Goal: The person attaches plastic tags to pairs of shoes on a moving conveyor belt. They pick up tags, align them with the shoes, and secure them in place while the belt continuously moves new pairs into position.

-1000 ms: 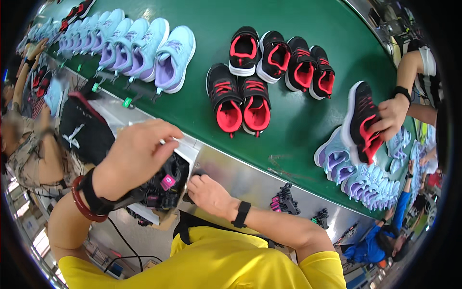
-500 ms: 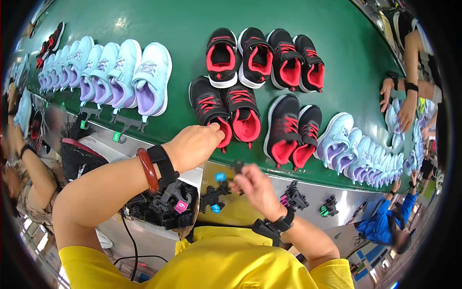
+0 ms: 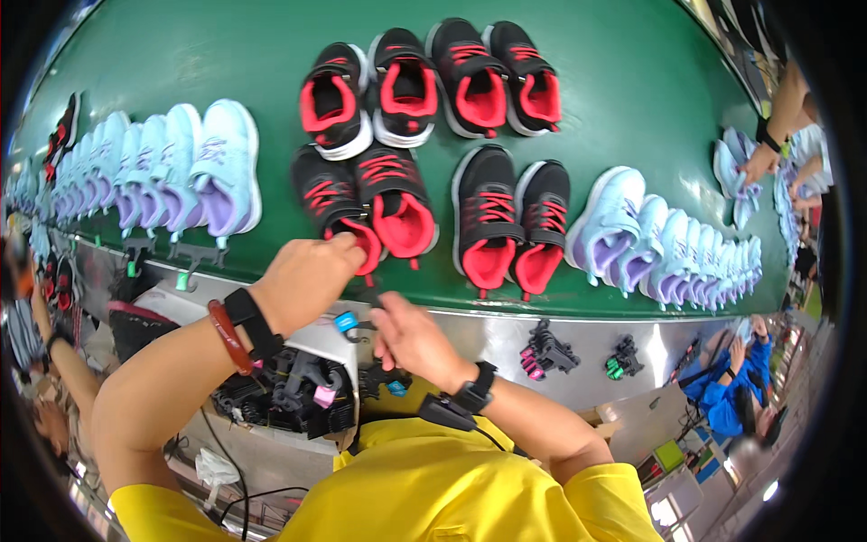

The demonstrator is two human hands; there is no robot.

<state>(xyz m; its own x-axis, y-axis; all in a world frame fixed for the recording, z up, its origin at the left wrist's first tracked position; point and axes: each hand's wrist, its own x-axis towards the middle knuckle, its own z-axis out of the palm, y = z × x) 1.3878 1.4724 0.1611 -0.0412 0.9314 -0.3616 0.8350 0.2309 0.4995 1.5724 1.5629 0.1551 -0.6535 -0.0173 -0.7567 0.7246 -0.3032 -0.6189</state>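
My left hand (image 3: pixel 312 282) is closed at the heel of a black sneaker with red laces and a red lining (image 3: pixel 327 194), its fingertips at the shoe's opening. Beside it, touching, stands the matching sneaker (image 3: pixel 390 181). Just below that heel, at the table edge, my right hand (image 3: pixel 417 341) pinches a black plastic shoe hanger with a blue tag (image 3: pixel 347 322); part of the hanger is hidden by the fingers. To the right stands another pair of black and red sneakers (image 3: pixel 488 217). Two more such pairs (image 3: pixel 405 86) stand farther back.
Rows of light blue sneakers with purple lining stand left (image 3: pixel 226 167) and right (image 3: pixel 612 217) on the green table (image 3: pixel 614 72). Below its edge are a box of black hangers (image 3: pixel 298 393) and hanger bundles with pink (image 3: pixel 546 350) and green tags (image 3: pixel 623 359). Other people's hands (image 3: pixel 763 161) work at right.
My right hand has brought the blue-tagged hanger up and left to the sneaker's heel. My left hand stays at the same shoe. The whole view has shifted, so the shoes appear farther left.
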